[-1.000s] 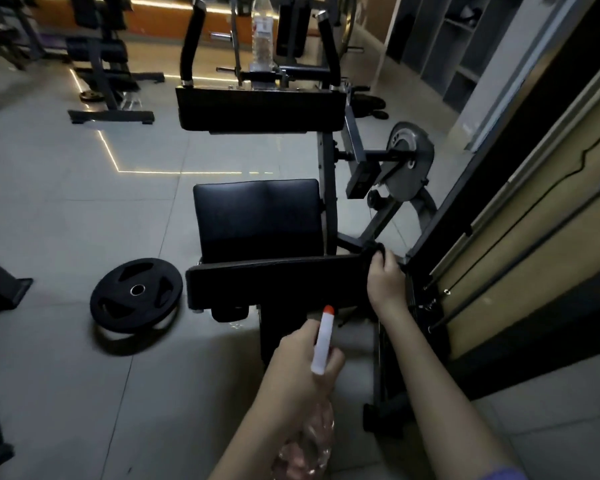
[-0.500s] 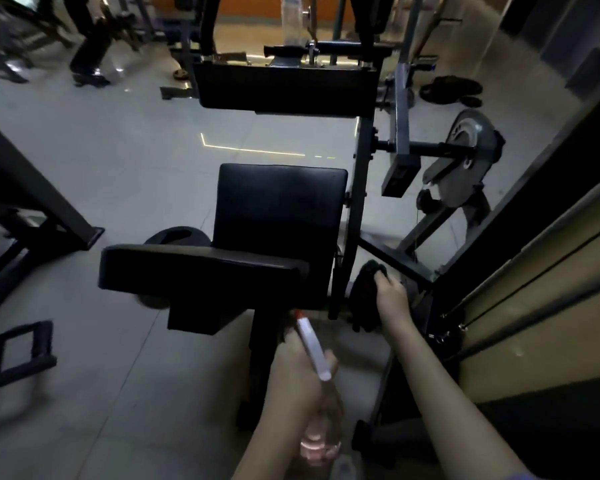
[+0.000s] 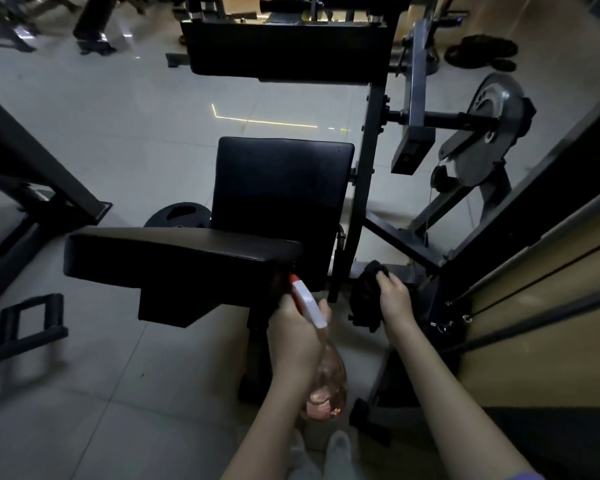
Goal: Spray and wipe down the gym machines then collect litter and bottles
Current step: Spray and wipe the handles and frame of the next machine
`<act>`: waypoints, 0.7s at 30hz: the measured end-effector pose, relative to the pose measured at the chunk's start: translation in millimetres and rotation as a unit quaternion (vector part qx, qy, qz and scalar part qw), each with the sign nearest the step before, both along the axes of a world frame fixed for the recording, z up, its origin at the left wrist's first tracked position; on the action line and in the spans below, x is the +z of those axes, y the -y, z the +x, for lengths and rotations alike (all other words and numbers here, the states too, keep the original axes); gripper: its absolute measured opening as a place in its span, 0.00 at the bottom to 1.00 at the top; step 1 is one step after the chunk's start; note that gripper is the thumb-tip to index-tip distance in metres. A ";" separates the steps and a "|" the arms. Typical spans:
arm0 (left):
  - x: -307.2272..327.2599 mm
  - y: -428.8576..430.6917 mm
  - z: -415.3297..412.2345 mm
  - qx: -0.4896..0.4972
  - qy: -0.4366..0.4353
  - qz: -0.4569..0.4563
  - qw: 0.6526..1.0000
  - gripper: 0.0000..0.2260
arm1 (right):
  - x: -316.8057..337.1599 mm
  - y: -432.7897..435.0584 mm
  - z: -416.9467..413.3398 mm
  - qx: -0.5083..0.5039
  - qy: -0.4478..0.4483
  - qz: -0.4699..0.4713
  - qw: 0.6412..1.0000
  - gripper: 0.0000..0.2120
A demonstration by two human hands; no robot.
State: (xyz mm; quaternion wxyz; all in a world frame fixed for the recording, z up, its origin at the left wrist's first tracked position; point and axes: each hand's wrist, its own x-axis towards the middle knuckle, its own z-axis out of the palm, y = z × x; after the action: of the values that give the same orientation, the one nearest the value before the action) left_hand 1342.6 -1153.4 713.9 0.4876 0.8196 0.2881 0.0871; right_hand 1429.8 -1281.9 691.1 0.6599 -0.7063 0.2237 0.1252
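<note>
A black padded gym machine fills the middle: a long front pad (image 3: pixel 174 258), a square seat pad (image 3: pixel 281 188) behind it and a wide upper pad (image 3: pixel 284 50). My left hand (image 3: pixel 297 336) grips a clear spray bottle (image 3: pixel 326 379) with a white head and red nozzle (image 3: pixel 303 297), the nozzle close to the front pad's right end. My right hand (image 3: pixel 394 299) holds a dark cloth (image 3: pixel 366 292) low beside the machine's frame, right of the front pad.
A weight plate (image 3: pixel 179 214) lies on the tiled floor behind the front pad. A dark frame (image 3: pixel 39 188) and a handle (image 3: pixel 28 320) are at left. Cables and a wooden wall panel (image 3: pixel 541 306) run along the right. A person's legs (image 3: pixel 92 26) stand far back left.
The view has swung and moved closer to the machine. My right hand with the cloth came off the front pad's right end and dropped beside the frame. The spray nozzle moved up toward the pad.
</note>
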 end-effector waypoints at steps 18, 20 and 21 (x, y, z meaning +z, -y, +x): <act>-62.9 -8.6 72.9 -0.030 -0.090 -0.032 0.995 0.16 | -23.0 10.6 33.3 -0.066 -0.021 0.048 0.996 0.08; -67.9 -9.3 78.1 -0.043 -0.103 -0.039 0.993 0.19 | -26.0 10.0 34.8 -0.072 -0.015 0.056 0.996 0.06; -71.5 -9.7 81.6 -0.051 -0.113 -0.047 0.991 0.20 | -27.3 9.6 34.6 -0.074 -0.013 0.054 0.996 0.07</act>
State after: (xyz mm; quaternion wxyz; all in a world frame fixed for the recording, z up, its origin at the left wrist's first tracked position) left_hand 1424.2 -1143.7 642.4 0.4939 0.8140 0.3025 -0.0448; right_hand 1464.4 -1291.5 663.9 0.7017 -0.6495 0.2762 0.0971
